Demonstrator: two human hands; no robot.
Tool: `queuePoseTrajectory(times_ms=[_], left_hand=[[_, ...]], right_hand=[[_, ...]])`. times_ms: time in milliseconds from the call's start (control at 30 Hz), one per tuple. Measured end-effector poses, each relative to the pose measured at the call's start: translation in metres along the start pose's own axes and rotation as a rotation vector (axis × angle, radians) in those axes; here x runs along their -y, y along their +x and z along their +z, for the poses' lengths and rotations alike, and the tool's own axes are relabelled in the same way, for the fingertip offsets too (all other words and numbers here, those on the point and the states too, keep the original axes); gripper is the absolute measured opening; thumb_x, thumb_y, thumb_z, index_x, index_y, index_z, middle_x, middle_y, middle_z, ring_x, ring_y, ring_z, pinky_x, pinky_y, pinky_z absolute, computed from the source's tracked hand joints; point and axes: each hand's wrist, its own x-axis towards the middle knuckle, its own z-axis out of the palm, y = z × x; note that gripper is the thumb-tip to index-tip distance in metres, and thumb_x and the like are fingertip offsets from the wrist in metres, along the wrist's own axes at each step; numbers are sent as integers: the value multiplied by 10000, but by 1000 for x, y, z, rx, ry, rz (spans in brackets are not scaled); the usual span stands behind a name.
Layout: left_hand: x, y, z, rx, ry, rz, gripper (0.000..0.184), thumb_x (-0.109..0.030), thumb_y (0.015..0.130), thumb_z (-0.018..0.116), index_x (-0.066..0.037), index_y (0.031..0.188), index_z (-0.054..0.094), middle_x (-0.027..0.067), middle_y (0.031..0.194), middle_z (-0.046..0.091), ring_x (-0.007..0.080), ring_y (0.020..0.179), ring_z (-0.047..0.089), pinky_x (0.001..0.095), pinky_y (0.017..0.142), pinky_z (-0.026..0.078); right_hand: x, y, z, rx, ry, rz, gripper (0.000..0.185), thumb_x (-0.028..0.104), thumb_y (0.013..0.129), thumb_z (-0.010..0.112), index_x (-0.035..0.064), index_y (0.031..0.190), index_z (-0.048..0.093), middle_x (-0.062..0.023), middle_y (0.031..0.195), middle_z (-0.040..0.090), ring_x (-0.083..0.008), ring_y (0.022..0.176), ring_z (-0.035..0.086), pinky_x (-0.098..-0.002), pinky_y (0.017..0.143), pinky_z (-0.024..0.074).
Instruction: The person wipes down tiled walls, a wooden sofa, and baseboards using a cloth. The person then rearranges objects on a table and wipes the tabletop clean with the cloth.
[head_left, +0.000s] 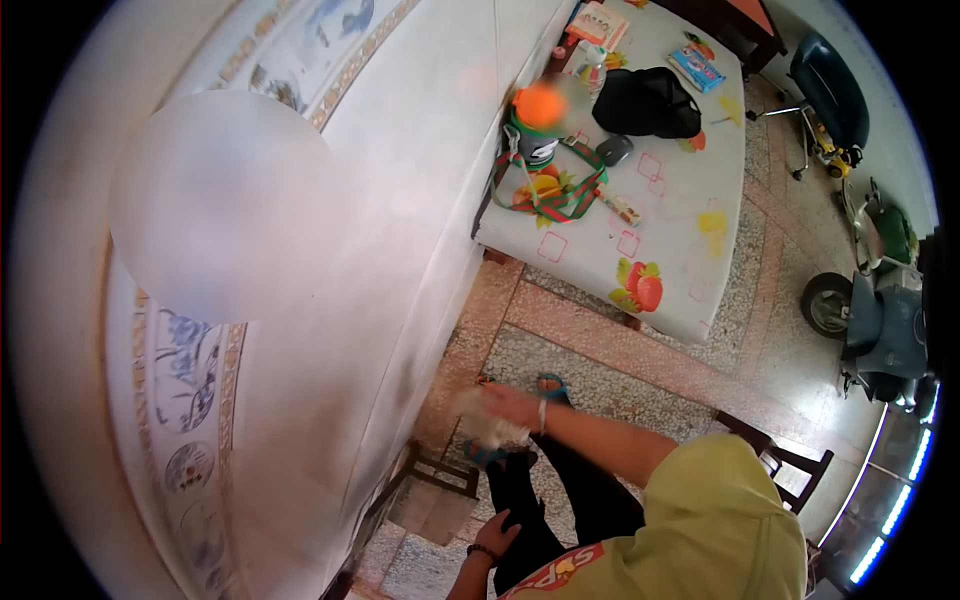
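My right hand (512,404), with a light band at the wrist, is stretched out over the floor. It is blurred, and its fingers are on a crumpled whitish cloth (488,425). That cloth hangs just above my feet in blue sandals (551,386). Lower in the view, my left hand (498,534), wearing a dark beaded bracelet, lies on my leg in black trousers (520,500). Nothing shows in its fingers.
A table (590,245) with a patterned cover holds an orange-lidded bottle (538,108), a black bag (650,103) and a mouse (614,150). A wooden stool (445,475) stands by the wall. Right: office chair (832,90), scooter (885,320).
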Motion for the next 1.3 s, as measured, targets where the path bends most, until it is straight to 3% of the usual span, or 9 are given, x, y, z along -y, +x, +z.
queuePoseTrajectory(times_ms=[33,67,167,300,400,567,800,1133,1300], left_hand=[[-9,-5,1,-3,-25,-32,551,-383,712,503,-66,1142,368,158,1120,415,274,1031,399,348,839,347],[-9,-6,7,0,-23,-29,551,-383,712,503,-66,1142,368,158,1120,415,274,1031,399,348,839,347],[-7,-2,19,-38,-27,7,552,-389,698,521,-73,1130,386,147,1033,488,262,916,488,332,759,402],[-13,8,12,-26,-7,-28,491,-333,706,526,-74,1107,410,163,1005,497,275,896,498,337,752,405],[-15,21,6,-80,26,-13,464,-314,703,531,-68,1083,430,160,970,514,270,871,507,335,736,410],[-58,30,-11,-101,80,-24,421,-258,713,543,-51,1064,438,148,965,523,248,896,506,328,741,410],[-100,42,-15,-94,110,86,413,-252,717,532,-41,1060,440,147,934,527,253,843,517,327,709,422],[-132,33,-46,-121,122,89,395,-245,729,522,-29,1049,438,129,972,515,244,872,512,326,724,415],[-135,23,-47,-77,251,115,393,-252,721,527,-48,1047,445,123,969,519,239,868,510,322,729,412]], right_hand=[[30,-3,-30,-74,261,366,424,267,770,491,60,1122,380,-90,1077,439,-182,962,431,-281,795,368],[40,-7,-58,-187,375,291,471,262,746,523,56,1136,358,-119,1059,453,-189,943,453,-293,769,390],[65,-29,-144,-447,162,180,428,209,705,552,68,1080,402,-109,968,515,-205,859,507,-302,733,409],[96,-76,-214,-625,-588,126,397,163,674,545,88,1046,430,-122,984,498,-296,904,474,-345,759,387],[53,-94,-242,-584,-808,348,415,137,691,517,115,1088,399,-111,1114,408,-301,1019,384,-354,839,326],[0,-55,-252,-523,-1013,418,475,138,730,480,184,1169,305,-82,1260,188,-354,1114,228,-400,919,219],[13,14,-298,-458,-1049,236,479,171,735,482,189,1176,299,-55,1258,215,-318,1131,237,-386,933,208],[-24,-185,-253,-491,-954,686,482,57,726,406,162,1180,282,-41,1276,186,-314,1139,229,-371,939,204],[-22,-184,-240,-567,-797,809,499,45,714,404,151,1185,276,-53,1285,169,-323,1153,197,-379,939,188]])
